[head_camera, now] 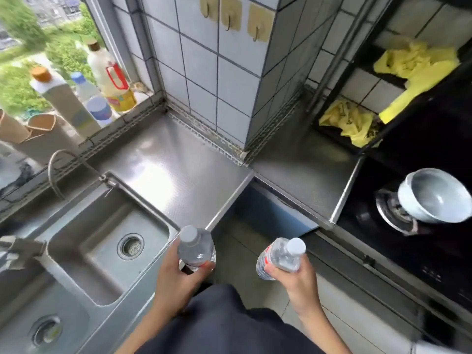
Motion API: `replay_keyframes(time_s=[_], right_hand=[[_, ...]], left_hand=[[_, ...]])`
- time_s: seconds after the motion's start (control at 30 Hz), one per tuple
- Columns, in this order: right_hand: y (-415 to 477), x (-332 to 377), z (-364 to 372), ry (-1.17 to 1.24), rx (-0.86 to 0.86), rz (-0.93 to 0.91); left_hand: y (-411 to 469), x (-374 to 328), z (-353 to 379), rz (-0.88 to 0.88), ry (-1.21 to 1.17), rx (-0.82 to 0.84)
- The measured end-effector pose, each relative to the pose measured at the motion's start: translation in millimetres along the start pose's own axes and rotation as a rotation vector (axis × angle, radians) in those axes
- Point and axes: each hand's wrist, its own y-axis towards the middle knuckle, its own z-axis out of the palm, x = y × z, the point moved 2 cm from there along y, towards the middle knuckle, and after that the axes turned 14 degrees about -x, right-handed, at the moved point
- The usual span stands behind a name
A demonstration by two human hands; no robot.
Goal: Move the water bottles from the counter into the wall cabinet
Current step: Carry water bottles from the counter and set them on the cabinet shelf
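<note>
Two water bottles are held clear of the counter (173, 175), one in each hand. The left water bottle (195, 249) is gripped upright, white cap uppermost, by the left hand (176, 274), whose fingers are curled round its lower body. It is seen just in front of the near right corner of the sink (107, 238), beside the counter's front edge. The right water bottle (281, 255) is tilted, cap up and to the right, and is clasped round its body by the curled fingers and thumb of the right hand (293, 274). It is held over the floor of the recess where two counter edges meet in an inward corner. A gap is kept between the bottles.

Behind those edges a broad stretch of shining steel is spread as far as the tiled pillar (229, 85), which is set forward towards the inner corner. At the left, a curved faucet (58, 169) is arched over the sink's back rim. At the right, a pale bowl (434, 198) is tilted on a burner of the black stove (421, 251), just past the counter's raised side edge.
</note>
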Motion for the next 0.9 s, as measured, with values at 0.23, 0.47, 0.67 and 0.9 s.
replay_keyframes(time_s=[0.23, 0.47, 0.67, 0.9], right_hand=[[19, 21, -15, 0.072, -0.214, 0.060], [28, 10, -91, 0.095, -0.511, 0.135], [70, -7, -158, 0.086, -0.628, 0.179], [179, 18, -215, 0.086, -0.508, 0.137]], left_hand=[[58, -23, 68, 0.108, 0.022, 0.235], [67, -56, 156, 0.188, 0.013, 0.425], [69, -84, 246, 0.212, 0.030, 0.534], [72, -134, 344, 0.233, 0.058, 0.497]])
